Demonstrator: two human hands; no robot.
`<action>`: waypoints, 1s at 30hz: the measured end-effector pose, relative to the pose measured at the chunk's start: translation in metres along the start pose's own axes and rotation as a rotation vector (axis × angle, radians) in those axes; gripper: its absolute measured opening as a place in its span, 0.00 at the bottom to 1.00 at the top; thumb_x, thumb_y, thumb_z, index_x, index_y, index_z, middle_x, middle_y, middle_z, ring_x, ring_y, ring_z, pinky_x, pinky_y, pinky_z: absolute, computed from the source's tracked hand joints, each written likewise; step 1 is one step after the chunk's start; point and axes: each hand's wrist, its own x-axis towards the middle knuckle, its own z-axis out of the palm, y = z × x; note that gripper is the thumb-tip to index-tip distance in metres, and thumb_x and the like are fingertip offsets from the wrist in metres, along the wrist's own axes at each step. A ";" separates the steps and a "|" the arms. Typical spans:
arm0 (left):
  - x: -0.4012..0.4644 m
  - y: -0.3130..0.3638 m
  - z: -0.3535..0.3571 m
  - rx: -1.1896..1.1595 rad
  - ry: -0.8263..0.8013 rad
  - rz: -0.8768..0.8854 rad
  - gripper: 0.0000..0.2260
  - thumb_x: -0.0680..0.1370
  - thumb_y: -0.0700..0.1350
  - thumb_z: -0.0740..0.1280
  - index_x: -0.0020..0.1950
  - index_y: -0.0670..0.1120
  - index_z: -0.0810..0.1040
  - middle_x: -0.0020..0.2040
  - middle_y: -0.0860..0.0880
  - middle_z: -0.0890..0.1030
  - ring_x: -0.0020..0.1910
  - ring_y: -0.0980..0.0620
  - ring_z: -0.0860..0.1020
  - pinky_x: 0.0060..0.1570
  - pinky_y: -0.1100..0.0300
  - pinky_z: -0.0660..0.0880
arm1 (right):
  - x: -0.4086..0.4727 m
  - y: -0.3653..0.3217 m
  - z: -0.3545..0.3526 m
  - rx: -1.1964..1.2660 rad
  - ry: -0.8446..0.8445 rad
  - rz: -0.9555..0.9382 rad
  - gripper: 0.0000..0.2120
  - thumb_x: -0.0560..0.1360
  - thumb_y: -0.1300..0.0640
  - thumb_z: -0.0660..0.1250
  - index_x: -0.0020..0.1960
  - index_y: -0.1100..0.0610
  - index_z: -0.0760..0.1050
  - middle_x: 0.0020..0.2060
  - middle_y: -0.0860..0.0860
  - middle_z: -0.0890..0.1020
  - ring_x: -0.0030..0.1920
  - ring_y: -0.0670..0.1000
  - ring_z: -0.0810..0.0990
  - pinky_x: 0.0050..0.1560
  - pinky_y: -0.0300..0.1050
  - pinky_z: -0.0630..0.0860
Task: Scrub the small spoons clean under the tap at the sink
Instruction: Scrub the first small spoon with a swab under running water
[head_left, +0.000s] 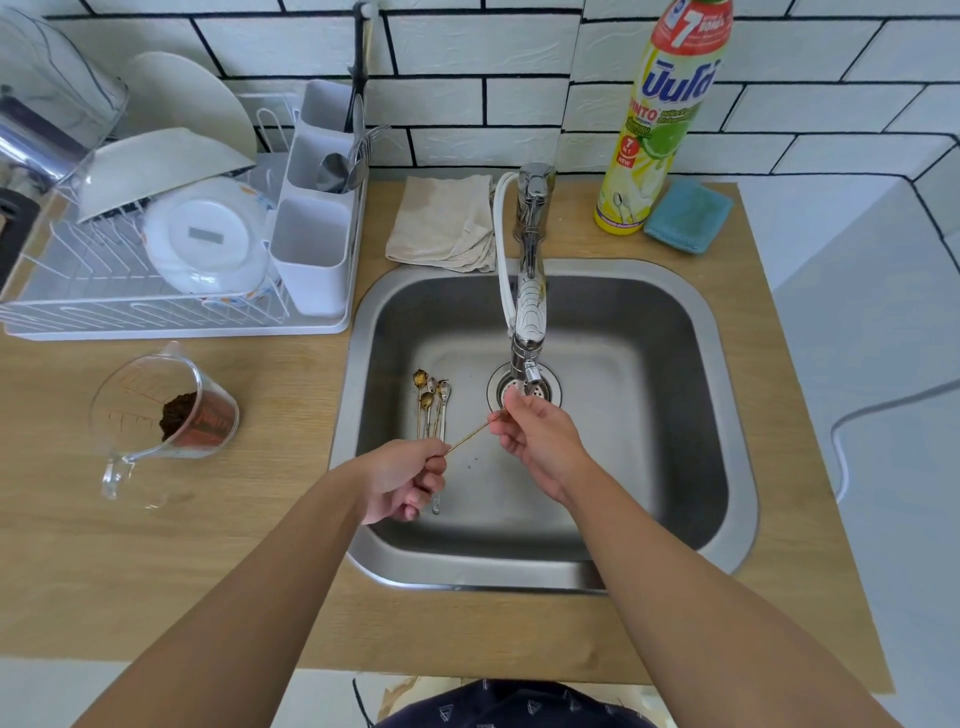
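Observation:
A thin gold spoon (470, 435) stretches between my two hands over the steel sink (670, 312). My left hand (402, 475) pinches the end of its handle. My right hand (537, 441) closes around the bowl end, which is hidden by the fingers, right below the tap spout (530, 371). Water runs onto my right fingers. Several small gold and silver spoons (432, 402) lie side by side on the sink floor at the left, bowls pointing away from me.
A dish rack (171, 322) with bowls and a cutlery holder stands left of the sink. A glass measuring jug (156, 415) with dark grounds lies on the wooden counter. Behind the sink are a folded cloth (441, 223), a detergent bottle (660, 119) and a blue sponge (688, 215).

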 end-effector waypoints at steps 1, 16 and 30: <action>0.002 -0.002 0.002 -0.013 0.000 -0.003 0.19 0.83 0.53 0.56 0.33 0.50 0.66 0.29 0.52 0.64 0.27 0.52 0.57 0.33 0.57 0.59 | 0.000 -0.002 0.003 -0.001 0.012 0.007 0.09 0.83 0.54 0.66 0.49 0.59 0.78 0.39 0.53 0.87 0.38 0.46 0.86 0.37 0.36 0.80; 0.046 0.056 0.083 -0.376 0.134 0.460 0.07 0.83 0.43 0.62 0.56 0.40 0.76 0.42 0.45 0.82 0.40 0.51 0.85 0.38 0.63 0.80 | -0.026 -0.042 -0.085 -0.208 0.321 -0.261 0.07 0.83 0.66 0.63 0.53 0.57 0.79 0.46 0.53 0.87 0.41 0.46 0.88 0.39 0.34 0.80; 0.047 0.057 0.088 -0.496 0.084 0.397 0.08 0.83 0.40 0.61 0.52 0.40 0.79 0.36 0.47 0.77 0.35 0.54 0.80 0.37 0.63 0.77 | -0.032 -0.034 -0.084 0.114 0.247 -0.223 0.08 0.83 0.62 0.65 0.54 0.59 0.83 0.48 0.50 0.88 0.46 0.43 0.85 0.44 0.34 0.80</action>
